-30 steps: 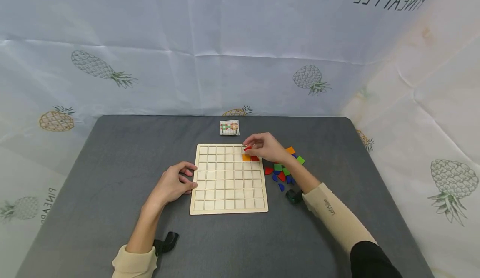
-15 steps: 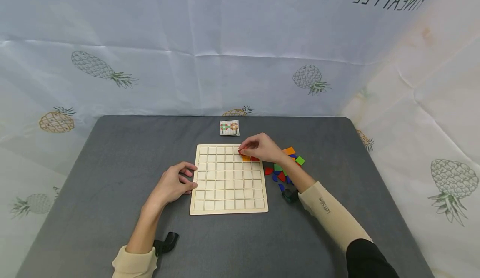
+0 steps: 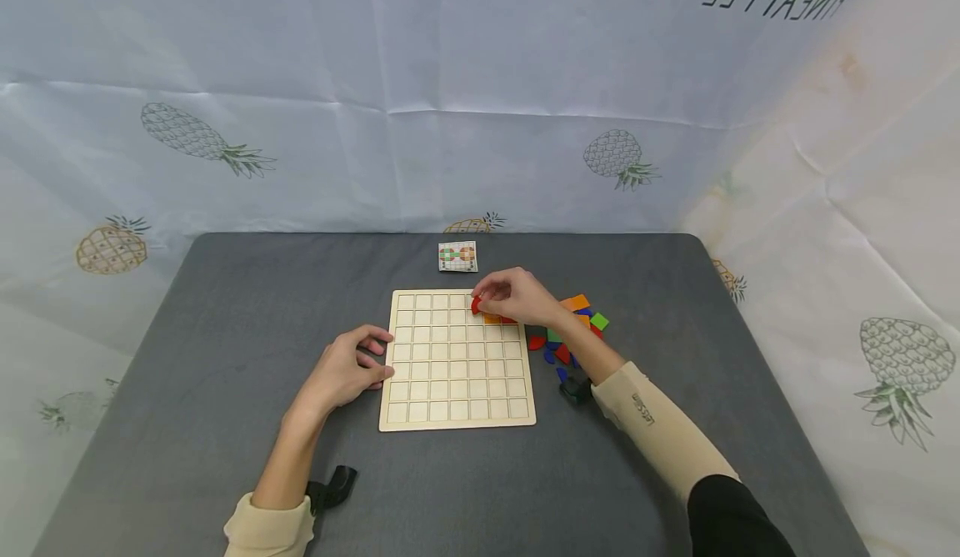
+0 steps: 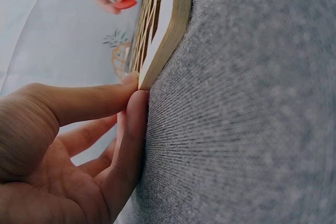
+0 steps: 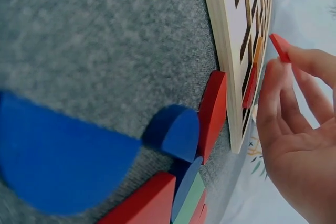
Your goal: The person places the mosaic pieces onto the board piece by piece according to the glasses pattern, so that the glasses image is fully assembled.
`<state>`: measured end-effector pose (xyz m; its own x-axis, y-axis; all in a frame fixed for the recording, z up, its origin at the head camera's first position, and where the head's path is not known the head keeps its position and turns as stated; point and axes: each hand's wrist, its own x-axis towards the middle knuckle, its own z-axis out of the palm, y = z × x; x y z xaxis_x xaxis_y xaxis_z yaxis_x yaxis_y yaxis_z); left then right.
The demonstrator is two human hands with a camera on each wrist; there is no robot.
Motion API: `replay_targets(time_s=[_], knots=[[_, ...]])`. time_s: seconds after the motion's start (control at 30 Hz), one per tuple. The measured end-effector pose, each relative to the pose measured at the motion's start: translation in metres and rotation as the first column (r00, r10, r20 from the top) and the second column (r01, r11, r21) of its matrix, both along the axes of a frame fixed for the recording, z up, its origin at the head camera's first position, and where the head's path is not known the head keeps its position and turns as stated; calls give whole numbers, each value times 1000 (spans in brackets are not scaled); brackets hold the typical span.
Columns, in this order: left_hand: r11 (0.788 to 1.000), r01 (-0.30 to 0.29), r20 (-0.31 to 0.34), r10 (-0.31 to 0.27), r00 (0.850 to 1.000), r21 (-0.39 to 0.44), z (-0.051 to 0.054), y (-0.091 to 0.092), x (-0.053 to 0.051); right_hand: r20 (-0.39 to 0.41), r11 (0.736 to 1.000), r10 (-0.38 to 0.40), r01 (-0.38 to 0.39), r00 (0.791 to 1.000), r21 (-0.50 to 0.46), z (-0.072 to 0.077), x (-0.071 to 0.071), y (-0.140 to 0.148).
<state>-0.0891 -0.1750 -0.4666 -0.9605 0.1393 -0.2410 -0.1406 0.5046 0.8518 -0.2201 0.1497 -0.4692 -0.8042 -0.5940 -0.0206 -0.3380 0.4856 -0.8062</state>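
The wooden grid board (image 3: 439, 371) lies flat on the table. My left hand (image 3: 343, 368) pinches its left edge; in the left wrist view the thumb (image 4: 94, 102) is against the top and a finger is against the side. Over the board's upper right part, my right hand (image 3: 519, 297) holds a small red piece with a curved edge (image 3: 476, 305) between thumb and fingertips. The right wrist view shows this red piece (image 5: 280, 46) tilted and raised above the board. An orange piece (image 5: 258, 52) and another red piece (image 5: 250, 88) sit in the grid near it, partly hidden by the hand in the head view.
Right of the board lies a loose pile of pieces, among them orange (image 3: 576, 302), green (image 3: 599, 321), red (image 3: 536, 343) and blue (image 5: 68, 150) ones. Behind the board is a small printed pattern card (image 3: 457, 256). A patterned curtain (image 3: 360, 165) hangs past the table's far edge.
My right hand has moved left across the board's top rows, carrying the red piece. The left hand has stayed at the board's edge.
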Motion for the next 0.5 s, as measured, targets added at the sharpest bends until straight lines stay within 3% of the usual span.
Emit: replay_targets(time_s=[0.5], knots=[[1000,10,-12,-10,1000,-1,-1,-1,-2,4,994,31,-31,1000,102,3,3,-4]])
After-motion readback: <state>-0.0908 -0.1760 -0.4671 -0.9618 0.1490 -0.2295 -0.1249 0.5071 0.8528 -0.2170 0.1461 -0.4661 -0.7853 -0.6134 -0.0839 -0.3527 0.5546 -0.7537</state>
